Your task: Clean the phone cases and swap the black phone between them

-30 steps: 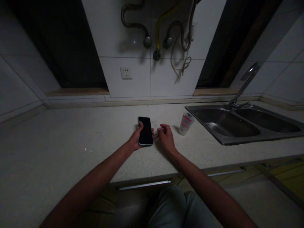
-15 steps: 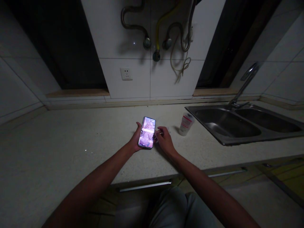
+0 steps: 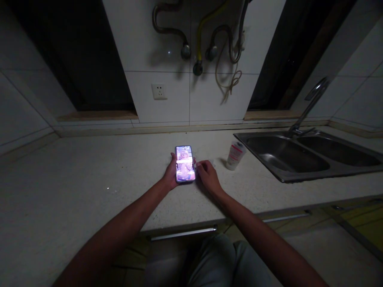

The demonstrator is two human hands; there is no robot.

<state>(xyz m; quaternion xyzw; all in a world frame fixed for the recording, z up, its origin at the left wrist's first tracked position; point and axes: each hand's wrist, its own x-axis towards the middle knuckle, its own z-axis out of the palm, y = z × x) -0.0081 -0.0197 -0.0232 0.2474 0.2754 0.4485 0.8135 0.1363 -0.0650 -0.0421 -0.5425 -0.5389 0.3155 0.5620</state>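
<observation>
A smartphone (image 3: 185, 164) with a bright pinkish screen is in my left hand (image 3: 170, 173). That hand wraps its left side, thumb along the edge, and some fingertips show past the right edge. The phone is held just over the pale countertop (image 3: 143, 159), screen up. My right hand (image 3: 208, 175) is close beside the phone's right edge, fingers curled in and thumb near the index finger. Nothing shows between them. To the right of it a clear plastic cup (image 3: 235, 156) with red print stands on the counter.
A double steel sink (image 3: 279, 175) with a tall faucet (image 3: 314, 97) is set into the counter on the right. Pipes and valves (image 3: 197, 67) hang on the tiled wall above a power socket (image 3: 159, 91). Drawer handles (image 3: 184, 234) run under the counter's front edge.
The phone has turned slightly counterclockwise in my left hand, its lower end shifting to the right. My right hand's fingers have curled in more beside it.
</observation>
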